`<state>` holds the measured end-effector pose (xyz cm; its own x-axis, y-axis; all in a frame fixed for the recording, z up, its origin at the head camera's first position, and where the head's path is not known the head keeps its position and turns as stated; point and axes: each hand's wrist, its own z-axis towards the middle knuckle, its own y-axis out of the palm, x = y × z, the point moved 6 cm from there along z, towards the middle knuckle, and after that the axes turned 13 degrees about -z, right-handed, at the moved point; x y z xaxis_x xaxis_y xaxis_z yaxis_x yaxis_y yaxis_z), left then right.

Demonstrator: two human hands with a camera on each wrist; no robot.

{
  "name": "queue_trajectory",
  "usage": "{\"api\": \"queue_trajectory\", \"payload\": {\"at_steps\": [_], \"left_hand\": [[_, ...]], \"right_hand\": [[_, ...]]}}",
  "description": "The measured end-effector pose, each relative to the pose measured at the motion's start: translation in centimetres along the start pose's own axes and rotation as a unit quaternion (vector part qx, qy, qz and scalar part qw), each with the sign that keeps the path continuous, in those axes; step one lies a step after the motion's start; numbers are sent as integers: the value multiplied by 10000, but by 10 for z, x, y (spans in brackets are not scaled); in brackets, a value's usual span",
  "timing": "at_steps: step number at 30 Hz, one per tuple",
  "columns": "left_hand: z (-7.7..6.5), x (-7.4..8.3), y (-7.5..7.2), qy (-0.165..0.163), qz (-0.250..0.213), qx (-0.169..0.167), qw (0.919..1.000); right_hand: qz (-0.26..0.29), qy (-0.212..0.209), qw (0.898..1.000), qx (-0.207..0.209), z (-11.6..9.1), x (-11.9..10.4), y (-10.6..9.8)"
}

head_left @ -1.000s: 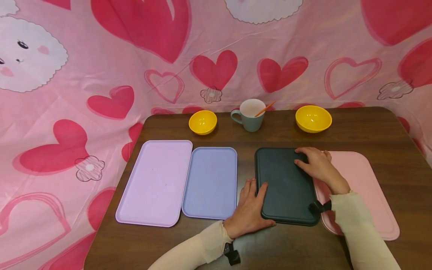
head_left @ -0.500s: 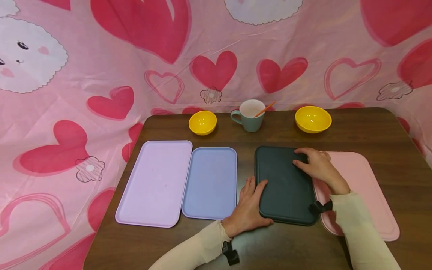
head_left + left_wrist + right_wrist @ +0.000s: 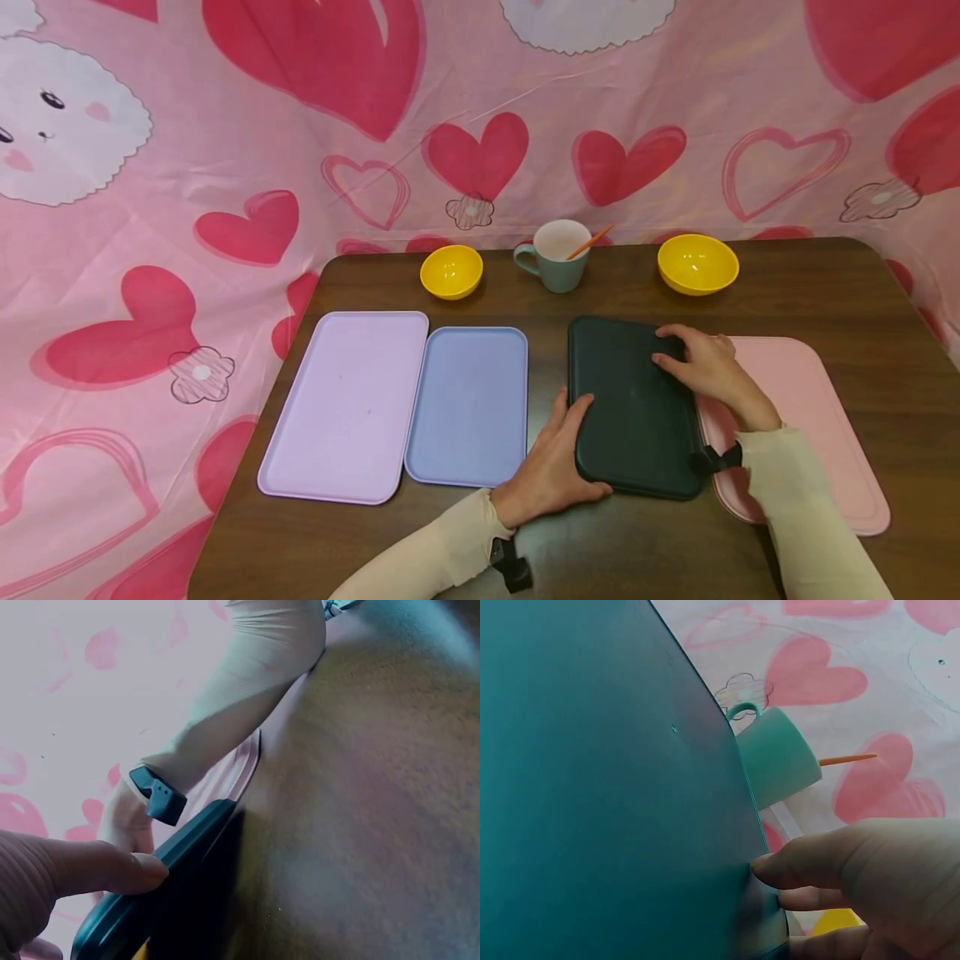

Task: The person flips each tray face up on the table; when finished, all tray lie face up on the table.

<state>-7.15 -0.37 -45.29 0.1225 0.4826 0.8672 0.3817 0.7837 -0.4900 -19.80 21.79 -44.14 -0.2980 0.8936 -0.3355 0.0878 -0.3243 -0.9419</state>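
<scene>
A dark green tray (image 3: 637,417) is tilted, its left side raised off the table and its right side over the edge of a pink tray (image 3: 802,417). My left hand (image 3: 543,471) grips its near left corner, index finger along the left edge and thumb on the near edge. At the far right corner my right hand (image 3: 708,367) holds the rim, thumb on top. In the left wrist view, the left thumb presses the ridged tray rim (image 3: 199,832), with dark shadow underneath. The right wrist view has the right hand (image 3: 885,885) pinching the tray's edge.
Left of the dark green tray lie a blue tray (image 3: 468,408) and a lilac tray (image 3: 345,408), side by side. Along the back stand a small yellow bowl (image 3: 452,273), a grey-green mug (image 3: 558,271) with an orange stick (image 3: 590,242) in it, and a larger yellow bowl (image 3: 697,265).
The left side of the dark green tray has risen, its far left corner most clearly. My left hand has come up slightly with it; the right hand has stayed nearly still.
</scene>
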Motion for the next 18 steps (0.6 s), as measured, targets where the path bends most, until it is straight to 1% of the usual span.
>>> {"api": "queue_trajectory", "payload": {"at_steps": [3,10,18], "left_hand": [[-1,1,-1,20,-8,42,10000],[-4,5,-1,297,-182,8,9994],[-9,16,-4,601,-159,81,9980]], "right_hand": [[106,-18,9999,-37,1,-2,1],[231,56,9996,-182,2,-4,4],[339,42,9989,-319,2,-6,5]]}}
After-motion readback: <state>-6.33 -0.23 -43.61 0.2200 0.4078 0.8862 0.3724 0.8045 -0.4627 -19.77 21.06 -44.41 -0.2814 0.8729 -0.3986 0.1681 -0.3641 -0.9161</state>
